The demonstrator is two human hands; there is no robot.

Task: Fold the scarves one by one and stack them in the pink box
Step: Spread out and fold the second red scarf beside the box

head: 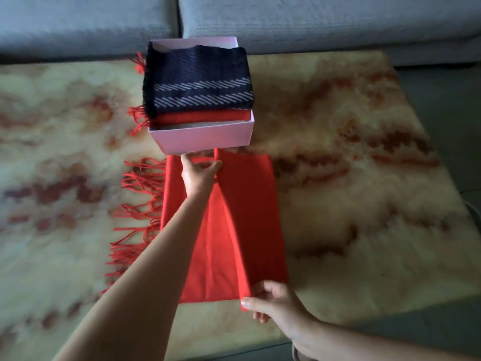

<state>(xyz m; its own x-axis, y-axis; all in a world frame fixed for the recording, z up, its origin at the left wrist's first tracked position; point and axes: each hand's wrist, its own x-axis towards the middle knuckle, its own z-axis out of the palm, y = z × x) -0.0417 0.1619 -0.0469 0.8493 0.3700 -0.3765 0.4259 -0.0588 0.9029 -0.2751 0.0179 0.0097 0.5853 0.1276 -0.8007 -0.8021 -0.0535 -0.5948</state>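
Cream stone veined with rust makes up the bench (364, 152), and a grey sofa (312, 22) runs along its far side. At the left, a red fringe (135, 204) straggles loose over the stone from the left edge of the red scarf (221, 243), which is spread as a long panel from the near side up to the box. The person's left hand (199, 173) reaches to the panel's far end, fingers and thumb pinching a raised ridge of cloth. Just beyond it stands the pink box (205, 136); whether its near wall touches the scarf I cannot tell. Inside, a folded red scarf (203, 116) lies under a dark striped scarf (200, 82), the pile already standing above the rim, with red tassels hanging over the left wall. Further right and nearer, the right hand (273, 300) pinches the same ridge at the scarf's near end, thumb on top. To the right there is only bare stone. To my eye two scarves are stowed and this one is in mid-fold, its crease lifted at both ends. The next move seems to call for both hands travelling together so the crease stays straight as the flap is laid over. The panel would then want folding down to the box's footprint with the fringe tucked in, and setting squarely on a pile that is already tall.
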